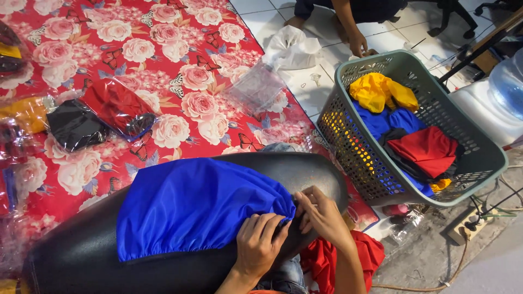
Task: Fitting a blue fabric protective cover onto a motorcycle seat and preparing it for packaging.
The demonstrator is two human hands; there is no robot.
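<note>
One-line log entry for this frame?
left hand: grips blue cover edge | right hand: pinches same gathered edge | cover: over black seat | basket: right

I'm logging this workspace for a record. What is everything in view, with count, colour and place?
blue cloth cover: one, blue, stretched over the black seat
black seat: one, black, bottom centre
basket: one, grey-green, right, on the floor
cloths in basket: several, yellow, blue, red, black
floral mat: one, red with pink roses, left and centre
bagged red cloth: one, on the mat
bagged black cloth: one, beside it
empty clear bag: one, at the mat's edge
white bag: one, on the tiles
red cloth: one, bottom, under the arms
another person's hand: one, top
left hand: grip on the cover's gathered edge
right hand: pinching the same edge
</note>
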